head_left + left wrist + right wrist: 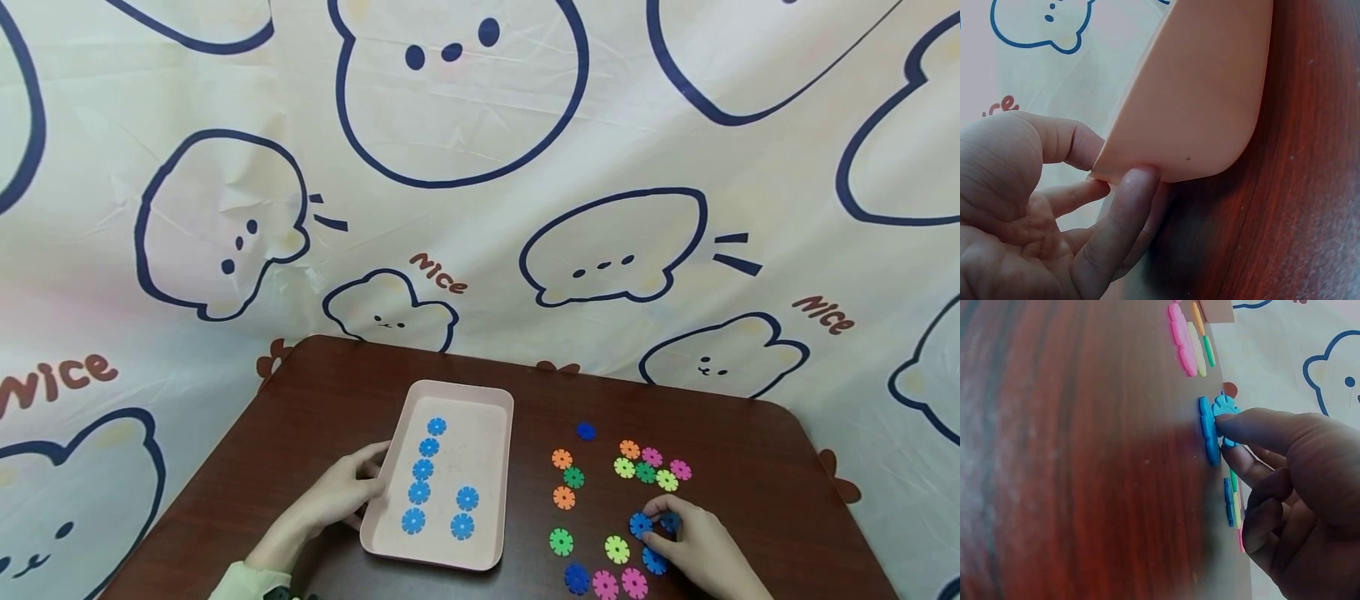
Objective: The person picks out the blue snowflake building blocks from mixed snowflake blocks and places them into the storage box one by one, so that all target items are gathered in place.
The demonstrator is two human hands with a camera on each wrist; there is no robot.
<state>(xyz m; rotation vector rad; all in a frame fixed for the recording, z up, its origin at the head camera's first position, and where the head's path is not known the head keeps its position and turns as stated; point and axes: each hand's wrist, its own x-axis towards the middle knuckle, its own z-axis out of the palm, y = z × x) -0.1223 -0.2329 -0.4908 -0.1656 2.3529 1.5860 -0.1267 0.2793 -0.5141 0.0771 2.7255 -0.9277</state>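
Observation:
A pale pink tray (450,557) holds two columns of light blue flower discs (423,469), the left column longer than the right. My left hand (347,487) grips the tray's left edge; in the left wrist view, fingers (1132,200) and thumb pinch its rim (1204,94). At the right, my right hand (697,542) pinches a blue disc (641,524) between thumb and finger. The right wrist view shows that disc (1225,406) tilted up in the hand (1297,481), beside another blue disc (1208,431) on the table. One more blue disc (670,522) is partly covered by the fingers.
Orange (564,498), green (561,542), yellow-green (617,549), pink (633,583) and dark blue (577,578) discs lie on the brown table (337,375) right of the tray. Behind the table hangs a cartoon-printed sheet (465,225).

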